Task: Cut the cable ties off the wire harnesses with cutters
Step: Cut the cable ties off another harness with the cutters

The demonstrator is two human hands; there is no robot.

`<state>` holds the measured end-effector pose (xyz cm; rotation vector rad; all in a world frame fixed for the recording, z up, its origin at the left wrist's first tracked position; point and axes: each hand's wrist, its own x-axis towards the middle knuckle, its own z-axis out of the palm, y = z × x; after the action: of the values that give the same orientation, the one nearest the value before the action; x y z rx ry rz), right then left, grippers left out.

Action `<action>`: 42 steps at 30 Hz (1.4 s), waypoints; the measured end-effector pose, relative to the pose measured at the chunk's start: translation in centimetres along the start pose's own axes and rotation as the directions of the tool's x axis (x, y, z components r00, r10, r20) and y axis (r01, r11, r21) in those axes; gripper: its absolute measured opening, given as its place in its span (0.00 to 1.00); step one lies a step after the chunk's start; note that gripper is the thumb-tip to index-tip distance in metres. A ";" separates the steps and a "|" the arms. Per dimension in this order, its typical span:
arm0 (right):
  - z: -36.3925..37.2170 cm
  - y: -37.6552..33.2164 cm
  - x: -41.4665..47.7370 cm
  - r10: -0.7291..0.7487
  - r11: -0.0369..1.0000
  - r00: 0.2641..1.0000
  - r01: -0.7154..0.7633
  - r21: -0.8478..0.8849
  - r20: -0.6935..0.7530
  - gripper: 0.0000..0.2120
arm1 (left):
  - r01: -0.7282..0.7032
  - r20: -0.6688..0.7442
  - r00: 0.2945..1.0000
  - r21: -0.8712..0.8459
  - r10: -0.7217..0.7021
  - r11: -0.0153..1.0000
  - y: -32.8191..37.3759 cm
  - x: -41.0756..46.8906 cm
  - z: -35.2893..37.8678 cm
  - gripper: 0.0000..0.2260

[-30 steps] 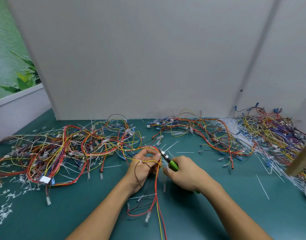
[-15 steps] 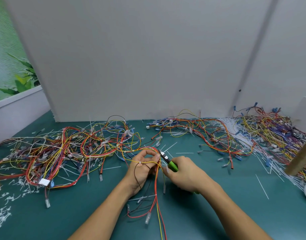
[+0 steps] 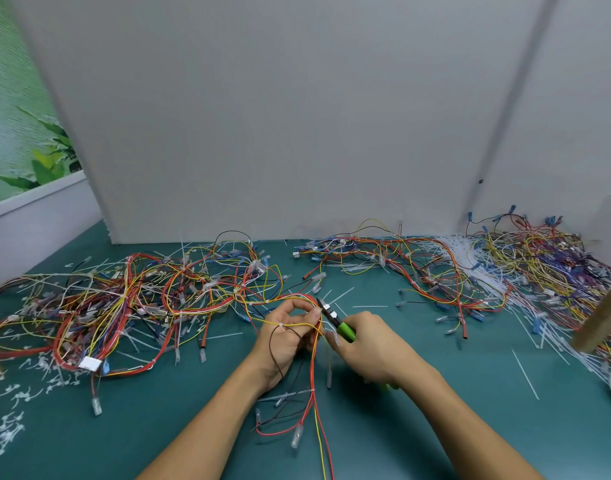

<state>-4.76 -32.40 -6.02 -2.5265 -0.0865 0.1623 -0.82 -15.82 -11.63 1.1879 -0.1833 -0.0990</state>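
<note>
Nearest me, below both wrists, bare tabletop (image 3: 151, 431) gives open room. My left hand (image 3: 283, 341) pinches the wire harness (image 3: 311, 398) at a white cable tie (image 3: 281, 324). My right hand (image 3: 375, 351) grips the green cutters (image 3: 336, 321), tips just beside my left fingers. Tangled harnesses (image 3: 131, 303) crowd the tabletop left of my hands, reaching the grey panel (image 3: 297, 133) beyond them.

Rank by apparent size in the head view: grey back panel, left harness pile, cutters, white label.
1. grey back panel
2. left harness pile
3. cutters and white label: near alike, since the right hand hides the cutters' handles.
</note>
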 end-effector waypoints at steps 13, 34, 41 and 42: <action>-0.1 0.1 0.0 -0.003 1.000 1.000 0.003 0.024 -0.019 0.25 | 0.001 0.021 1.000 -0.005 -0.001 1.000 0.1 -0.1 0.1 0.10; -0.4 0.1 0.0 0.026 1.000 1.000 -0.026 0.000 0.009 0.20 | 0.003 0.005 1.000 -0.007 -0.003 1.000 0.2 -0.2 0.3 0.10; -0.3 0.0 -0.1 0.026 0.999 1.000 -0.026 0.038 0.002 0.26 | 0.002 -0.003 1.000 -0.033 -0.002 0.999 0.2 0.0 0.2 0.09; -0.3 0.0 -0.1 0.024 0.999 1.000 -0.024 0.030 0.002 0.26 | 0.001 -0.004 1.000 -0.032 -0.001 0.999 0.1 0.0 0.2 0.09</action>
<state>-4.82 -32.53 -5.77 -2.4980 -0.0543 0.1735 -0.90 -15.94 -11.43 1.1562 -0.1773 -0.1003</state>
